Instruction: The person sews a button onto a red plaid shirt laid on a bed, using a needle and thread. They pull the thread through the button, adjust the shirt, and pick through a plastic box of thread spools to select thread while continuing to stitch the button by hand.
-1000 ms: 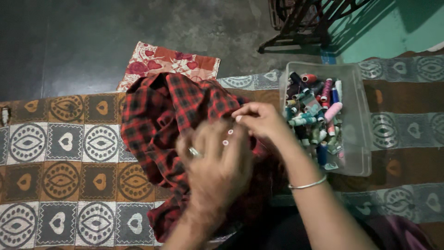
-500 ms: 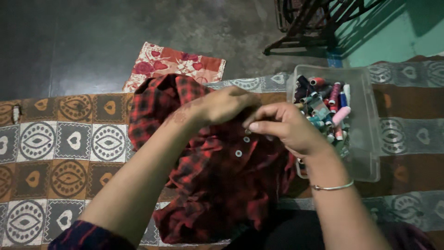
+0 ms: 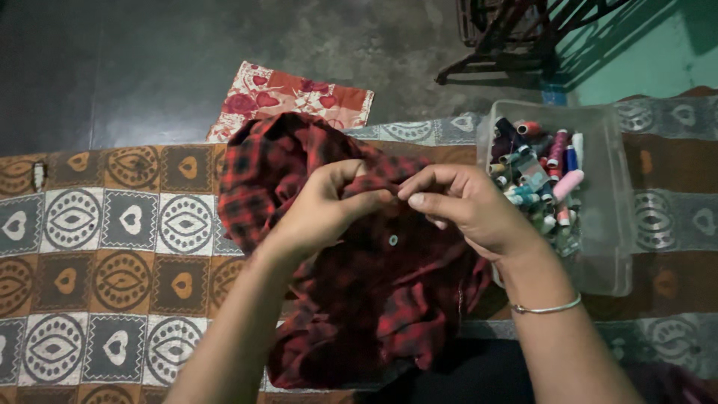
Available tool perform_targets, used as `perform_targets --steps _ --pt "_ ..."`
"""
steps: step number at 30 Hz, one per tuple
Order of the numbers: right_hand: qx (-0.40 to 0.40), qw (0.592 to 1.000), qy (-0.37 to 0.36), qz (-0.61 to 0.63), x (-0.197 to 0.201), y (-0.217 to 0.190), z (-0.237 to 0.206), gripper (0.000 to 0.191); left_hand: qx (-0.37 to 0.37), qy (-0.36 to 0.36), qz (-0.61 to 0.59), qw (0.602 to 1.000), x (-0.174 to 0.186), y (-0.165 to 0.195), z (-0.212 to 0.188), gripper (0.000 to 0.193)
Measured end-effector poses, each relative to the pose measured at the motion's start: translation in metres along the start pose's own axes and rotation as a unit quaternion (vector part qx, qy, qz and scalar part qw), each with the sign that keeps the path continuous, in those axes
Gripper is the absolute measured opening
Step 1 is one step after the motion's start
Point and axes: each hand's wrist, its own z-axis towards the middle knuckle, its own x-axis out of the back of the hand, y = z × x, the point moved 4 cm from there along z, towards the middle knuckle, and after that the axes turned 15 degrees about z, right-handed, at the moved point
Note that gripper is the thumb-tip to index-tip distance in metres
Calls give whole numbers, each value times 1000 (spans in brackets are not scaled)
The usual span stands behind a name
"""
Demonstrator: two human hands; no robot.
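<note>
Both hands shifted up since a second ago: left hand (image 3: 325,206) and right hand (image 3: 464,206) now pinch red-black checked cloth shirt (image 3: 359,299) placket; white button (image 3: 393,240) just below pinch; clear plastic thread-spool box (image 3: 598,224) right of it

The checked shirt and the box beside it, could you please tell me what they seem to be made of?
The checked shirt looks like soft woven cloth, matte, perhaps cotton: it folds and creases under both hands. The box looks like clear, slightly cloudy plastic: the thread spools and patterned mat show through its walls.
</note>
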Motion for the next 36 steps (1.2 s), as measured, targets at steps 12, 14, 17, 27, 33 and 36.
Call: perform_targets --steps 12,14,17,27,33,36 --pt "13 999 23 -31 -10 2 4 16 37 89 -193 976 -23 -36 -22 15" --pt "21 999 19 -44 -12 1 4 15 64 74 -205 974 -25 -38 -25 17" --pt "30 997 12 -70 -13 -2 4 14 66 60 -212 973 -28 -37 -27 17" --pt "78 971 43 -221 -7 -2 6 17 62 75 -229 969 -29 -34 -34 16" --pt "82 974 -3 -213 -4 6 10 19 58 93 -212 971 -29 -34 -33 16" --pt "87 977 -13 -196 -5 7 8 19 58 100 -206 972 -29 -36 -32 15"
